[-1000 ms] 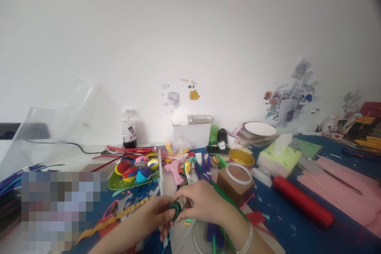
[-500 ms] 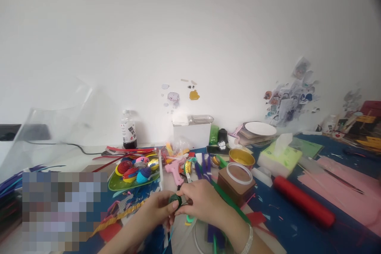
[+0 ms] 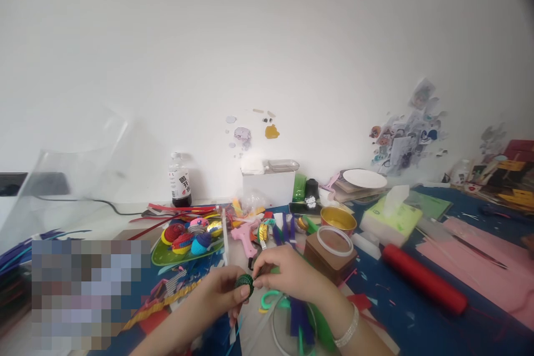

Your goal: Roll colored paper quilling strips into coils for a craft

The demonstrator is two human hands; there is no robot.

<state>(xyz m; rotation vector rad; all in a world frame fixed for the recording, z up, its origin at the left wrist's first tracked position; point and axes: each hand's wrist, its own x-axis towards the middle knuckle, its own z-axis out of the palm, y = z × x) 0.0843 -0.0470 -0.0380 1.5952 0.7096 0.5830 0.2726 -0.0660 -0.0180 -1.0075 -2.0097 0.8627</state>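
My left hand (image 3: 225,291) is closed on a small dark green ribbed dome (image 3: 244,286), its thumb across the front. My right hand (image 3: 281,277) is pinched right beside the dome's right edge; whatever lies between its fingertips is too small to make out. Just beyond the hands lies a pink glue gun (image 3: 244,238), its dark tip toward me. A gold ribbed strip (image 3: 262,232) is beside it. To the left, several colourful ribbed domes, a blue one (image 3: 201,242) among them, sit on a green leaf-shaped plate (image 3: 167,258).
At right stand a brown box (image 3: 329,258) with a white ring (image 3: 335,241), a gold tin (image 3: 337,218), a tissue pack (image 3: 392,219) and a red roll (image 3: 423,278). A bottle (image 3: 180,183) stands by the wall. Ribbon strips and paper scraps litter the table.
My right hand has shifted slightly right and up, its fingertips now at the edge of the green dome. More of the dome shows in my left hand.
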